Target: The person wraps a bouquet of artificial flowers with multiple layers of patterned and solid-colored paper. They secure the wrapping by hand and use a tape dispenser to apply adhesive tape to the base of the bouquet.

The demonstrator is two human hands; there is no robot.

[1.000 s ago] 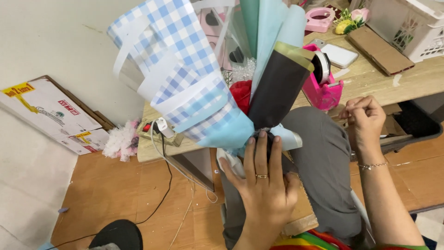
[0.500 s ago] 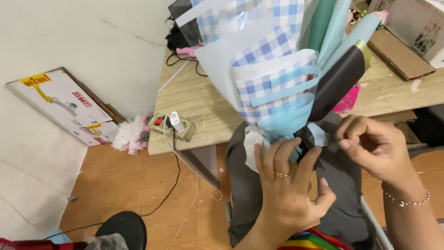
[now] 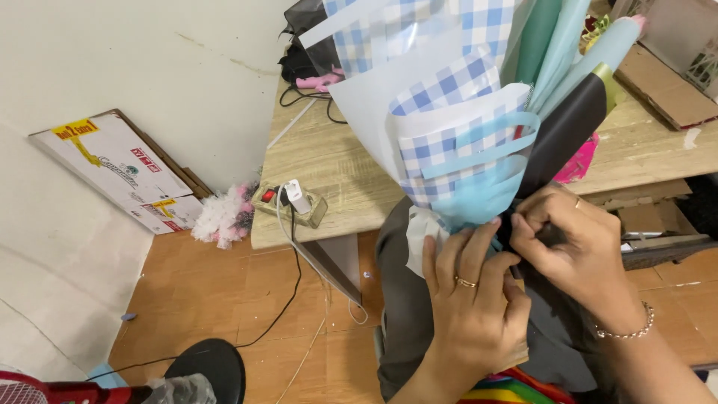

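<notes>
Left hand (image 3: 471, 299) is gripping the bouquet (image 3: 464, 135) at its gathered neck, fingers wrapped closed. Right hand (image 3: 572, 243) is pinching at the same neck from the side, touching it. Bouquet's long axis is running up and away over the wooden surface (image 3: 329, 172).

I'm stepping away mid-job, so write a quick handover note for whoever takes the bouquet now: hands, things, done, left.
Left hand: wrapped around the neck of the bouquet, holding it upright over the lap.
Right hand: fingers pinched at the same neck, against the black sheet; what they pinch is hidden.
Things: the bouquet's checked, light-blue and white layers are gathered at the neck. Behind it, the table carries a power strip.
Done: the layers are bunched into one neck.
Left: no tie or ribbon shows at the neck, so securing it seems still open; keep the left grip tight.
</notes>
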